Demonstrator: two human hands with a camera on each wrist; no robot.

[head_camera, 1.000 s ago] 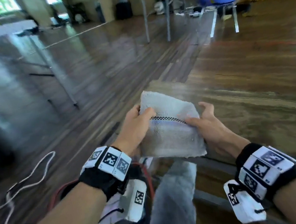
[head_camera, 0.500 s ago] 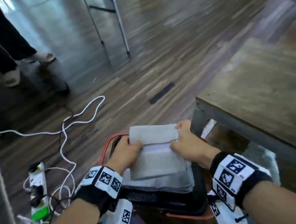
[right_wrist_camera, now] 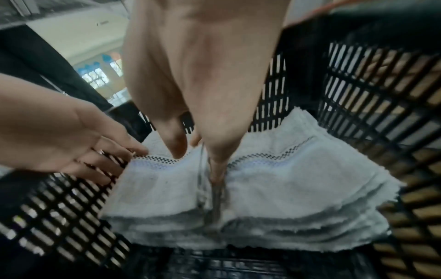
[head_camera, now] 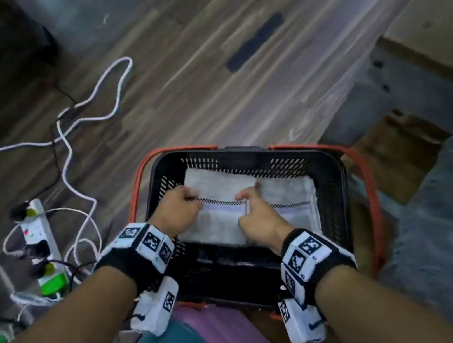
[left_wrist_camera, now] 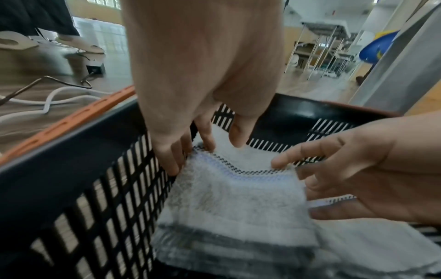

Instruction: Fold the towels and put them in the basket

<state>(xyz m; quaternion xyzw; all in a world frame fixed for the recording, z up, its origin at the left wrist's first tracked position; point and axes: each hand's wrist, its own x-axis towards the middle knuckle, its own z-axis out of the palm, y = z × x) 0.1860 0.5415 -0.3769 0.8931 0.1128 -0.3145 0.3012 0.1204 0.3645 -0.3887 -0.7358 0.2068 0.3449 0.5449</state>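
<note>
Head view shows a black basket with orange handles on the wooden floor. Inside it, a folded white towel lies on a stack, beside a second stack. Left hand and right hand pinch its opposite edges, fingers curled on the cloth.

I read this as a big hall or classroom: dark wood-plank floor, metal-legged folding tables and a blue plastic chair at two o'clock, white power strip at nine
</note>
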